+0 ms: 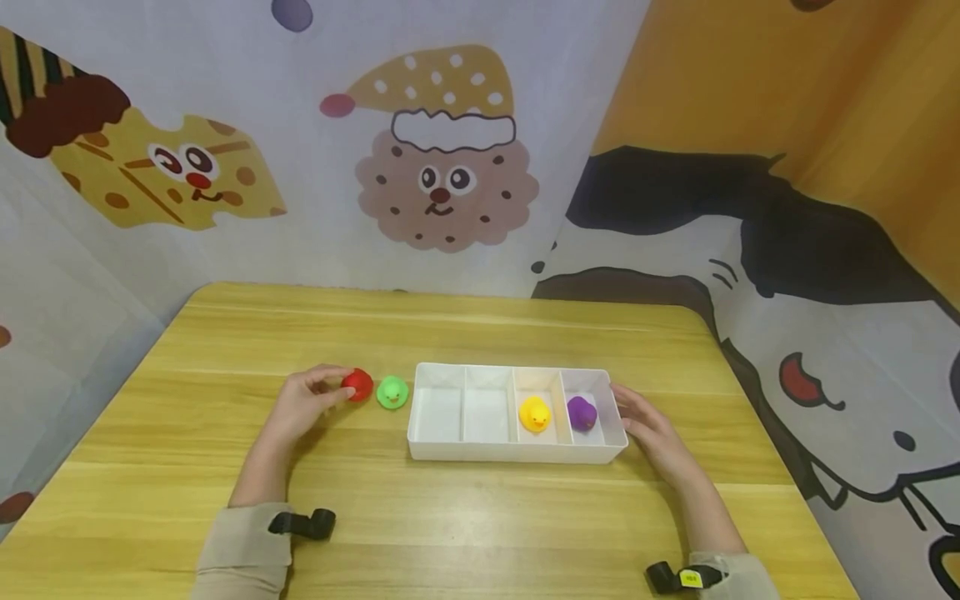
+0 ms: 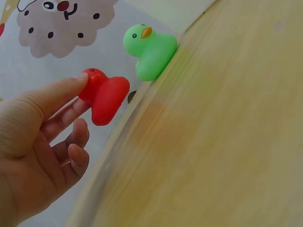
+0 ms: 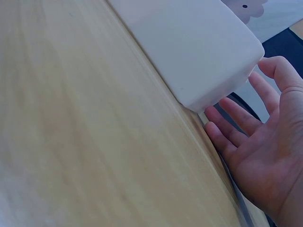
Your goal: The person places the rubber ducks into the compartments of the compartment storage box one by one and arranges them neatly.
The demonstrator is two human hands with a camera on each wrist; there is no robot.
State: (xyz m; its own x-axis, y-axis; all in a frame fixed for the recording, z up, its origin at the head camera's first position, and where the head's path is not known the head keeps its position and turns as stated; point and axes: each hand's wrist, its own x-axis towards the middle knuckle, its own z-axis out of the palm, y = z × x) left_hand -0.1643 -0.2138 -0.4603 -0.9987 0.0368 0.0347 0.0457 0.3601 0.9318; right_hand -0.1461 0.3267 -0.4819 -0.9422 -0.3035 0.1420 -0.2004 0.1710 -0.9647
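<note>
With your left hand (image 1: 307,402) you are pinching the red duck (image 1: 358,385) by its head, thumb against finger, just left of the green duck (image 1: 392,392), while your right hand (image 1: 651,431), fingers spread, is touching the white tray (image 1: 517,452) at its end, apparently steadying it. The tray's dividers are keeping the yellow duck (image 1: 535,414) and purple toy (image 1: 582,413) apart. The wood-grained table (image 1: 465,525) is supporting the tray, and cartoon-printed cloth (image 1: 322,192) is hanging beyond.

red duck (image 2: 110,100) | green duck (image 1: 392,392) | yellow duck (image 1: 535,414) | purple toy (image 1: 582,413) | white tray (image 1: 517,452) | woodgrain table (image 1: 480,533) | sleeves (image 1: 243,546) seemingly beige
</note>
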